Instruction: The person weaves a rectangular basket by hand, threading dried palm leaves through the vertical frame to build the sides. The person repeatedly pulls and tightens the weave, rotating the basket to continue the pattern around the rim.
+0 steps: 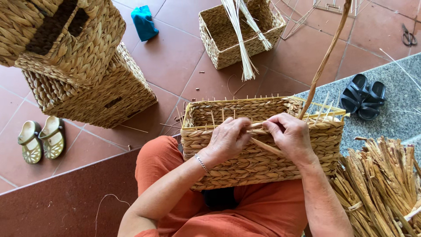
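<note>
A half-woven rectangular straw basket (pixel 245 169) rests on my lap, thin upright stakes poking from its rim. My left hand (pixel 228 138), with a silver bracelet at the wrist, presses on the near rim and pinches a pale fibre strand (pixel 265 147). My right hand (pixel 291 136) grips the same rim area and holds a long brown weaving strand (pixel 326 55) that rises up and to the right out of view. Both hands meet at the basket's top edge.
Two finished woven baskets (pixel 83 66) are stacked at left. Another basket (pixel 239 30) with pale reeds stands behind. A bundle of dried straw (pixel 381 188) lies at right. Black sandals (pixel 364 94), beige sandals (pixel 41 138), a teal cloth (pixel 144 22) and scissors (pixel 408 36) lie on the floor.
</note>
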